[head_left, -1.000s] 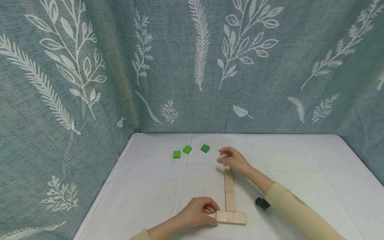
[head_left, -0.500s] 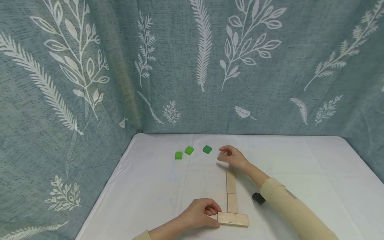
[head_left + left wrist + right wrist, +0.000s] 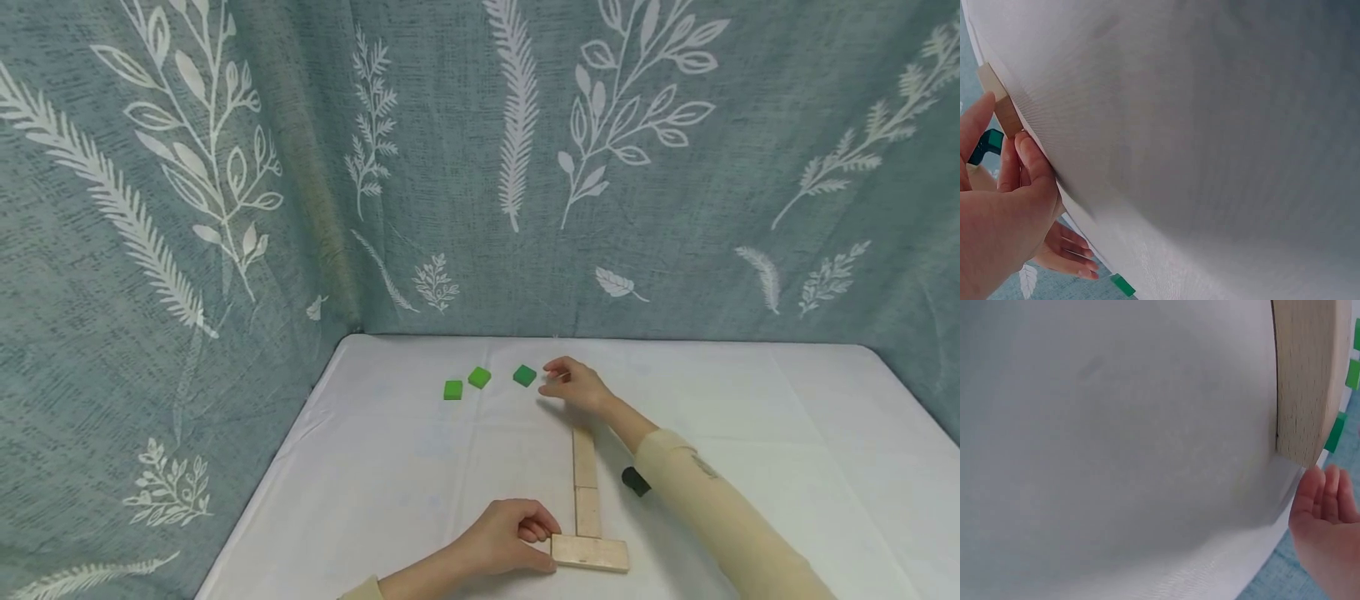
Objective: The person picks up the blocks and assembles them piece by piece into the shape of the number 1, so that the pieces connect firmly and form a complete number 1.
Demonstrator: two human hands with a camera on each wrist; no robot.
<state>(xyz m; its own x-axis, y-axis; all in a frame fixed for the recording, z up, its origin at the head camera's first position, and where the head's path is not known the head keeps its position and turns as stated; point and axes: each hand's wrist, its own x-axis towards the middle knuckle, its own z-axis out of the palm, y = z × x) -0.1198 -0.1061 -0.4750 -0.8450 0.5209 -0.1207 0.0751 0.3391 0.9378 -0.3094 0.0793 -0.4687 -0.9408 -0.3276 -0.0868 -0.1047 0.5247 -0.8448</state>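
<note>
My left hand (image 3: 510, 537) holds the left end of a pale wooden block (image 3: 591, 553), which lies crosswise on the table. Thumb and fingertips sit at the two corners of that end. Two more wooden blocks (image 3: 588, 511) run end to end away from its middle, forming an upside-down T. Beyond their far end is my right hand (image 3: 577, 385), fingers loosely bent with nothing between them. Its fingertips point at a dark green block (image 3: 524, 376), a short gap away. In the right wrist view a wooden block (image 3: 1310, 381) reaches close to the fingertips.
Two light green blocks, one nearer (image 3: 453, 390) and one farther (image 3: 480, 377), lie left of the dark green one. A small black device (image 3: 636, 481) shows beside the right sleeve (image 3: 712, 508). A patterned teal curtain (image 3: 465, 167) hangs behind the white-covered table (image 3: 360, 467).
My right hand has moved left, closer to the dark green block, and the black device has moved along with the sleeve. The left hand keeps its place at the crosswise block; the head view has shifted slightly.
</note>
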